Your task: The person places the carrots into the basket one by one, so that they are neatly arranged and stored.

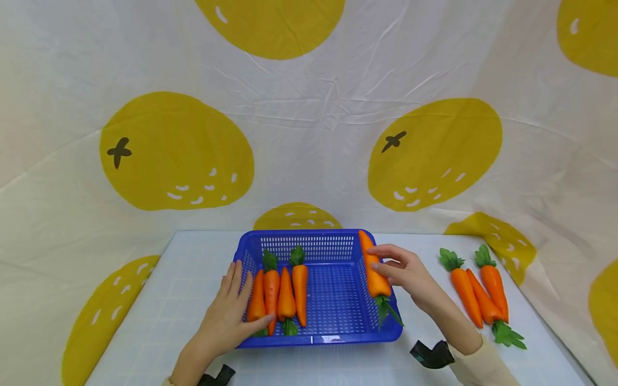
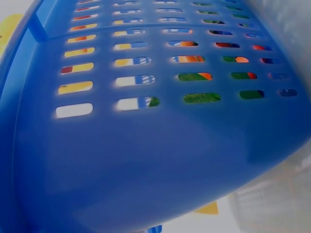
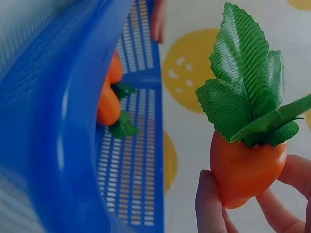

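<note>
My right hand pinches an orange toy carrot between thumb and fingers, over the right rim of a blue plastic basket. Its green leaves point toward me, and the right wrist view shows the carrot's leafy end close up, beside the basket wall. With fingers straight, my left hand rests on the basket's left rim, its thumb reaching over the front left corner. Several carrots lie side by side in the left half of the basket, leaf ends alternating. The left wrist view is filled by the slotted basket wall.
Three more carrots lie together on the white table to the right of the basket. Behind the table hangs a pale cloth printed with yellow fruit shapes.
</note>
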{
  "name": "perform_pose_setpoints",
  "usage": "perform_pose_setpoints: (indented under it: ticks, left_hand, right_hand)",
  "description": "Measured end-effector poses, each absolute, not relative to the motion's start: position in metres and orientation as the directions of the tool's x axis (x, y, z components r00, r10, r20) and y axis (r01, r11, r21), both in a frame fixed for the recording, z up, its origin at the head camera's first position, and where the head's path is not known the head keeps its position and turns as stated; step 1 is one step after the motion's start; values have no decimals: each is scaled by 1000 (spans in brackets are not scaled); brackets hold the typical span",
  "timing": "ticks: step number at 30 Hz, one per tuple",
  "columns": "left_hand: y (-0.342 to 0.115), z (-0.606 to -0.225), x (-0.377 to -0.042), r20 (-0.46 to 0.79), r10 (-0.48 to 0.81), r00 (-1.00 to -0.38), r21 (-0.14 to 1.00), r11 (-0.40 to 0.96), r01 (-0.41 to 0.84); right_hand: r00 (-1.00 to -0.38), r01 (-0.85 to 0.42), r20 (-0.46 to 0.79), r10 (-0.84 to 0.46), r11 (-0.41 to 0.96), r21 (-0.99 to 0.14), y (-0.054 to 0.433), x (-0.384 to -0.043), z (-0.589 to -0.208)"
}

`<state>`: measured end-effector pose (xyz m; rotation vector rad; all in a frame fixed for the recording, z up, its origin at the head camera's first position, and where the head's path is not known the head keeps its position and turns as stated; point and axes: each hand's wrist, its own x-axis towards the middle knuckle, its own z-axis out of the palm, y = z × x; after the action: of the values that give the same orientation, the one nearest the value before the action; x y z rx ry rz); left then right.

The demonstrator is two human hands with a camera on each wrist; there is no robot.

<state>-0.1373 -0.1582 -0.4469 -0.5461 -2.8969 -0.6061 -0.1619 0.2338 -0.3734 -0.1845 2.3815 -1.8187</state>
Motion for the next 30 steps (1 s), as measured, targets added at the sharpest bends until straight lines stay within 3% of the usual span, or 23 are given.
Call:
perform_pose_setpoints:
  ticks: [13, 23, 30]
  left_hand:
    - [-159, -448, -138, 190, 320, -928, 373, 851, 370]
    - [-158, -447, -137, 186, 317, -930, 379, 850, 366]
    - [-158, -446, -138, 177, 323, -930, 377, 850, 367]
  right_hand:
    - [-972, -17, -39, -231, 237, -971, 193, -191, -382]
    - [-964, 93, -146, -223, 232, -968, 175, -204, -386]
    - [-922, 158, -220, -318, 209, -965, 161, -209, -390]
